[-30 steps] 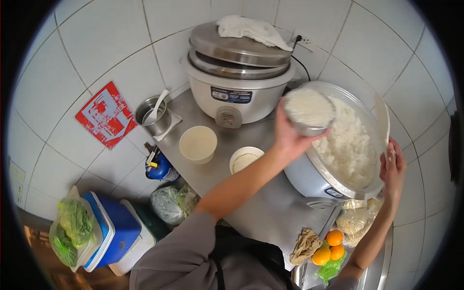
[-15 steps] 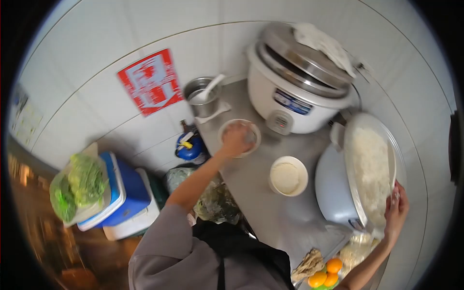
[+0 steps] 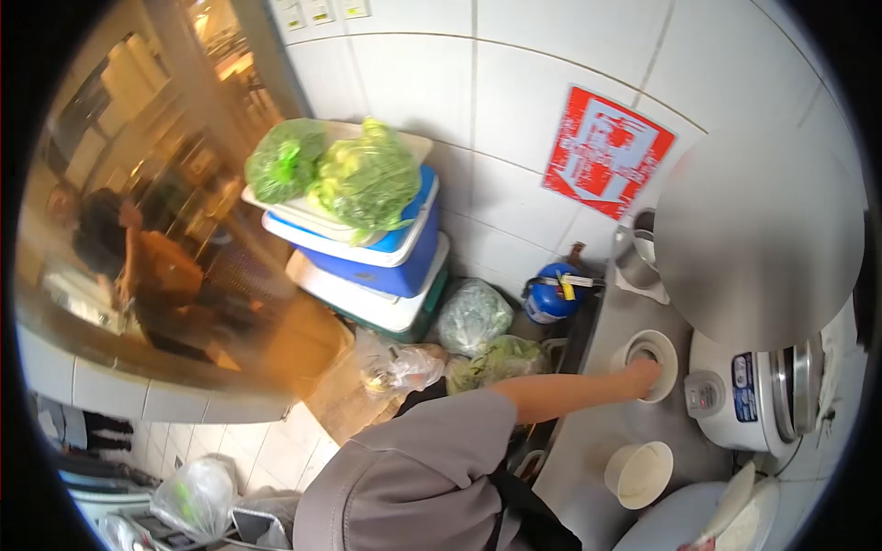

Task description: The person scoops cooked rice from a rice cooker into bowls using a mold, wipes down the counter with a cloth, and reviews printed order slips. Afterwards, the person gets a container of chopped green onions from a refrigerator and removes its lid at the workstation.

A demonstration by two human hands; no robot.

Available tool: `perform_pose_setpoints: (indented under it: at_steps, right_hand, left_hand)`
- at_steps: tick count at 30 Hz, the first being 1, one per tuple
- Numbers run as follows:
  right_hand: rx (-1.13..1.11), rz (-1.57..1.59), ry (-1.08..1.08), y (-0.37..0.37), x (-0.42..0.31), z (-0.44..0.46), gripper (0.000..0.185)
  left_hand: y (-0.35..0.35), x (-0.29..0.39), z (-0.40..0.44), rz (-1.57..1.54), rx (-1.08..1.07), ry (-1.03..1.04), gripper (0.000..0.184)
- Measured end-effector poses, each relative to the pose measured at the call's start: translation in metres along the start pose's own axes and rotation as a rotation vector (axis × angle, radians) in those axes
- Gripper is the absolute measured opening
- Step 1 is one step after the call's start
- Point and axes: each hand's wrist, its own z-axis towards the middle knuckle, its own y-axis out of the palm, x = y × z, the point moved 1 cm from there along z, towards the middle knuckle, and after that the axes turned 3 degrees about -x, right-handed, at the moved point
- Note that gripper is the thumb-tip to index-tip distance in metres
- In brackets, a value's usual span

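Note:
My left hand (image 3: pixel 640 376) reaches into a white round tub (image 3: pixel 668 351) on the steel counter, its fingers closed on a metal bowl that shows only in part. Nearer to me stands a second white tub (image 3: pixel 638 475) with pale contents. At the bottom edge, a sliver of my right hand (image 3: pixel 703 545) shows against a white paddle (image 3: pixel 732 503), beside the large rice pot (image 3: pixel 669 519). Most of that hand is out of frame.
A rice cooker (image 3: pixel 726 390) stands at the right, partly behind a blurred grey disc. Beyond the counter are a blue canister (image 3: pixel 549 296), bagged greens (image 3: pixel 473 317) and stacked coolers (image 3: pixel 367 271). A person (image 3: pixel 106 234) shows blurred behind glass.
The view has swung left. My left hand has moved from above the rice pot, carrying the metal bowl of rice, into the far tub. My right hand has mostly left the frame.

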Motion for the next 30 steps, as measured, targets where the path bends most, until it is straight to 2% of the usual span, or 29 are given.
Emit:
perform_pose_setpoints:
  at_steps: [1, 3, 5, 7, 8, 9, 11, 13, 14, 17, 19, 20, 22, 25, 26, 29, 30]
  right_hand:
    - [-0.054, 0.050, 0.084, 0.015, 0.007, 0.008, 0.033]
    - [-0.166, 0.097, 0.180, 0.044, 0.022, 0.022, 0.033]
    - [-0.288, 0.027, 0.208, 0.075, 0.040, 0.044, 0.034]
    - [-0.415, -0.079, 0.190, 0.105, 0.063, 0.072, 0.037]
    - [-0.405, -0.150, 0.181, 0.115, 0.075, 0.084, 0.034]
    - [-0.373, -0.195, 0.162, 0.123, 0.096, 0.102, 0.033]
    - [-0.265, -0.139, 0.167, 0.134, 0.151, 0.135, 0.034]
    - [-0.247, -0.185, 0.123, 0.146, 0.148, 0.136, 0.037]
    - [-0.232, -0.209, 0.102, 0.152, 0.145, 0.135, 0.038]
    - [-0.244, -0.427, -0.341, 0.172, 0.173, 0.155, 0.043]
    - [-0.278, -0.695, -0.328, 0.188, 0.176, 0.156, 0.045]
    - [-0.291, -0.831, -0.320, 0.195, 0.177, 0.156, 0.046]
    - [-0.353, -0.884, -0.354, 0.205, 0.170, 0.149, 0.045]
    - [-0.455, -0.963, -0.296, 0.223, 0.179, 0.152, 0.046]
    - [-0.481, -0.980, -0.300, 0.227, 0.183, 0.152, 0.045]
    - [-0.540, -1.005, -0.318, 0.230, 0.194, 0.153, 0.045]
    - [-0.560, -1.006, -0.328, 0.229, 0.198, 0.153, 0.044]
  left_hand:
    - [-0.023, 0.008, -0.012, -0.011, 0.001, 0.001, 0.018]
    - [0.050, 0.000, 0.038, 0.149, -0.114, -0.114, 0.015]
    - [0.073, 0.012, 0.055, 0.273, -0.051, -0.036, 0.013]
    - [0.054, 0.019, 0.041, 0.217, 0.039, -0.004, 0.019]
    - [0.039, 0.021, 0.033, 0.163, 0.090, 0.001, 0.023]
    - [0.026, 0.024, 0.020, 0.055, 0.150, -0.008, 0.027]
    - [-0.020, 0.026, -0.008, -0.207, 0.106, 0.061, 0.033]
    - [-0.088, 0.021, -0.032, -0.534, -0.102, 0.208, 0.037]
    - [-0.090, 0.015, -0.035, -0.644, -0.037, 0.196, 0.037]
    - [-0.086, -0.005, -0.045, -0.909, 0.164, 0.151, 0.038]
    - [-0.095, -0.016, -0.059, -0.999, 0.286, 0.103, 0.042]
    - [-0.098, -0.022, -0.065, -1.111, 0.270, 0.029, 0.043]
    - [-0.146, -0.024, -0.108, -1.333, 0.238, -0.124, 0.047]
    - [-0.172, -0.035, -0.139, -1.221, 0.193, -0.246, 0.053]
    - [-0.144, -0.053, -0.130, -0.963, 0.379, -0.193, 0.056]
    - [-0.145, -0.072, -0.142, -1.008, 0.348, -0.220, 0.055]
    - [-0.140, -0.081, -0.143, -1.012, 0.399, -0.219, 0.056]
